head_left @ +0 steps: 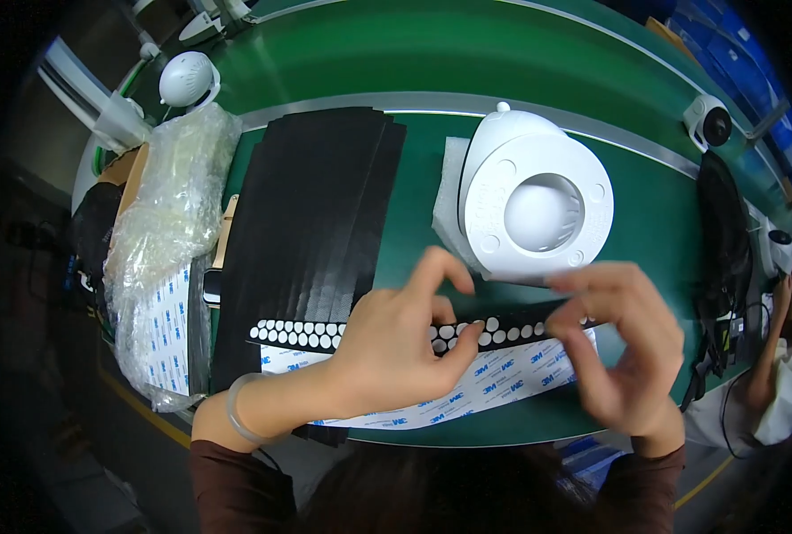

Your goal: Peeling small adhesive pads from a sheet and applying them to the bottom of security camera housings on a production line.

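Observation:
A black strip with rows of white round pads [296, 335] lies over a white backing sheet with blue print [503, 378], close to the table's front edge. My left hand [396, 343] is closed on the strip's middle, its thumb and curled fingers at the pads, and it covers part of the rows. At the strip's right end, my right hand [623, 338] brings thumb and forefinger together on the strip; whether a single pad is between the tips is hidden. Just beyond both hands stands a white plastic housing [538, 200] with a ring-shaped base and a round hollow.
Black sheets [311, 205] are stacked left of centre. Farther left lies a clear plastic bag [169, 214] beside a dark phone-like item [212, 287]. White foam [452, 200] sits by the housing. White cameras [187, 78] stand at the back. A co-worker's arm [774, 329] shows at far right.

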